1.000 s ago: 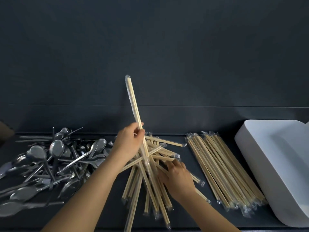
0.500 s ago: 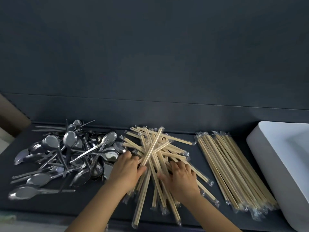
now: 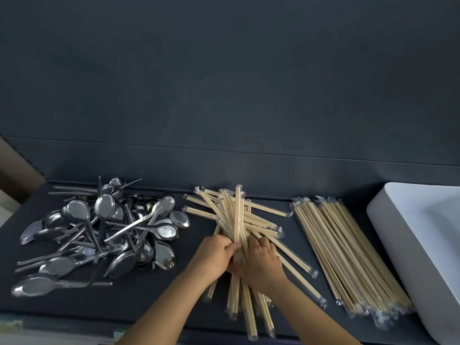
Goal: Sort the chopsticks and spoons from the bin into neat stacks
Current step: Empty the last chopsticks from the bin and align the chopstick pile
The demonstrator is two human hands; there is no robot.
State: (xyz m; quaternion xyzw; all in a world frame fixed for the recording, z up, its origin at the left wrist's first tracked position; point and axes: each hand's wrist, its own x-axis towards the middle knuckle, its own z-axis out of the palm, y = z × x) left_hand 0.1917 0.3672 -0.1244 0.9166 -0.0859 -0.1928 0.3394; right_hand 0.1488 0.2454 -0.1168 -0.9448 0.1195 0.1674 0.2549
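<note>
A loose fan of wrapped wooden chopsticks point(image 3: 239, 220) lies at the middle of the dark table. My left hand point(image 3: 215, 255) and my right hand point(image 3: 261, 262) squeeze this bundle together from both sides at its middle. To the right lies a neat stack of wrapped chopsticks point(image 3: 346, 252), running parallel toward the front edge. On the left sits a tangled heap of metal spoons point(image 3: 104, 230). The white bin point(image 3: 420, 245) stands at the far right, its inside partly out of frame.
A dark wall panel point(image 3: 224, 95) rises behind the table. A brown surface point(image 3: 17, 168) shows at the far left edge. The table's front edge point(image 3: 62, 327) runs along the bottom.
My left hand has laid down the single raised chopstick pair and joined the right. Both hands have closed in on the loose pile, pulling the fanned sticks into a tighter bundle.
</note>
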